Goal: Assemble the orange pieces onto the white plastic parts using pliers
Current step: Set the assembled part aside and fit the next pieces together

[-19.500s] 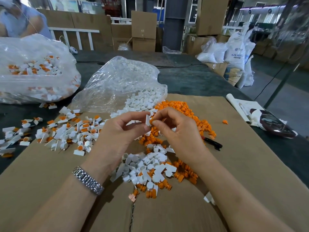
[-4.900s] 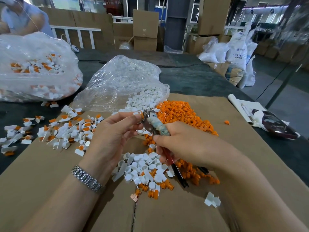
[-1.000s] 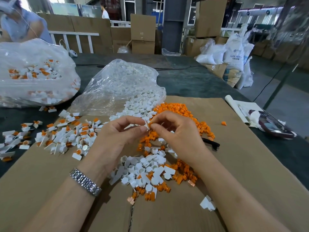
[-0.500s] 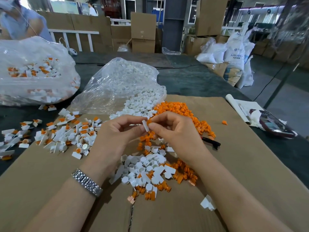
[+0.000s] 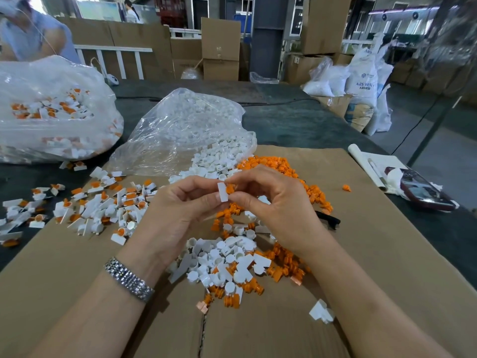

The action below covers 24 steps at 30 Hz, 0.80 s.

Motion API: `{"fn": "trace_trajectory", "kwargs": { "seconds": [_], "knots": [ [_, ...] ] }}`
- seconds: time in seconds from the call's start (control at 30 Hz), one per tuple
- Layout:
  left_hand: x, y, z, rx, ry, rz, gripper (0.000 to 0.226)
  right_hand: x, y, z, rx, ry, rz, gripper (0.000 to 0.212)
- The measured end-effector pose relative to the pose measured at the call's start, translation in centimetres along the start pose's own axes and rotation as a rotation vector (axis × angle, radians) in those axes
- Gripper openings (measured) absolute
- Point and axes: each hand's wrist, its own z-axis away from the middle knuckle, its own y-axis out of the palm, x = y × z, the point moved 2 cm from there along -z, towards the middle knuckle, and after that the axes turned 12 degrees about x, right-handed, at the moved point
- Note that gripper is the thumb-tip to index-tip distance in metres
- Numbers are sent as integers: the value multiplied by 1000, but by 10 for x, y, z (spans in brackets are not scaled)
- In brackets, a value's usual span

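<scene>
A: Big brown cardboard sheet point(image 5: 387, 254) across the table, and everything sits around it. Off its far left corner, a clear bag point(image 5: 51, 109) of finished orange-and-white pieces; at its far edge, a second bag point(image 5: 180, 130) spilling white parts.

B: On the cardboard's far middle, the orange pile point(image 5: 281, 166). Near its centre, a mixed heap point(image 5: 227, 262) of white and orange bits.

A: Pliers?

B: Only a black handle point(image 5: 330, 221) shows, lying on the cardboard just right of the hands.

A: Above the centre, the left hand point(image 5: 175, 215) pinches a white plastic part point(image 5: 222, 191) upright between thumb and fingers.

B: And the right hand point(image 5: 278, 208) pinches an orange piece point(image 5: 230, 188), touching that white part's side.
</scene>
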Motion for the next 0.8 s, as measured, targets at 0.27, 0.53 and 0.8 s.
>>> {"fn": "trace_trajectory", "kwargs": {
  "seconds": [0.27, 0.53, 0.8],
  "knots": [
    [0, -1, -1, 10, -29, 111, 20, 1, 0, 0, -15, -31, -17, 21],
    [-2, 3, 1, -17, 18, 11, 24, -1, 0, 1, -43, -10, 43, 18],
    [-6, 7, 1, -4, -28, 107, 20, 7, 0, 0, -60, -81, 232, 19]
  ]
}}
